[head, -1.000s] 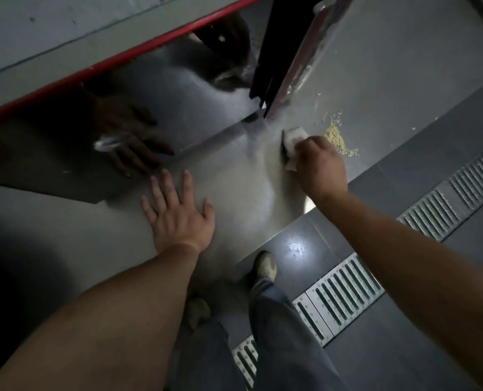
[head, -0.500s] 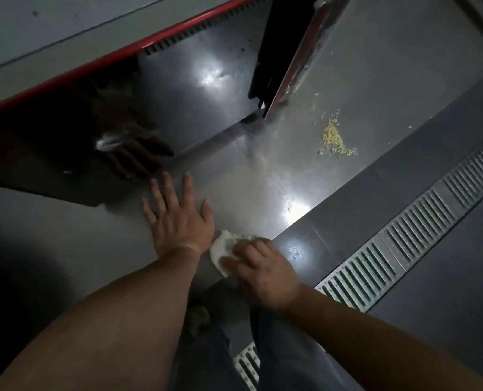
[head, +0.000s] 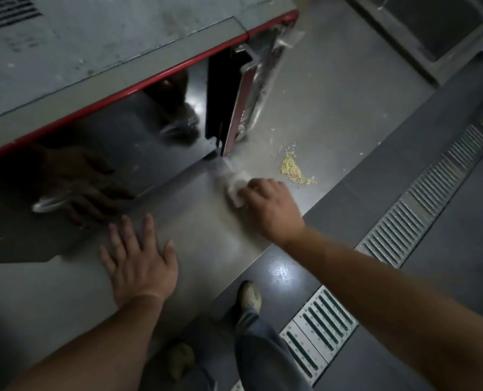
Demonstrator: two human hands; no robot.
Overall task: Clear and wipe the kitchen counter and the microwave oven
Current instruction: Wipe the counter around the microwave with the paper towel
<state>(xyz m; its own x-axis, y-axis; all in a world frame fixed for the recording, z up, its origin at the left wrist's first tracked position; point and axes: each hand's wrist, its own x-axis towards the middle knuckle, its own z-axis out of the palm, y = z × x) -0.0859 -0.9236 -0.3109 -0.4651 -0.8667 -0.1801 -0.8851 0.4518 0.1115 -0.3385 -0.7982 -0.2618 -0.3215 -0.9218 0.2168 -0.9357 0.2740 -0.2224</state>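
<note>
Dark grey tiled floor (head: 446, 292) is running along the right side and lower part of the view, its joints showing faintly. A metal drain grate (head: 420, 210) is crossing it diagonally from lower centre to upper right, its slotted panels lying end to end. A bright patch of reflected light (head: 278, 270) is glinting on a floor tile near the grate. A recessed steel basin (head: 432, 26) is occupying the upper right corner, only partly showing. Overall lighting is staying dim, with deep shadow gathering at the lower left (head: 14, 320).
</note>
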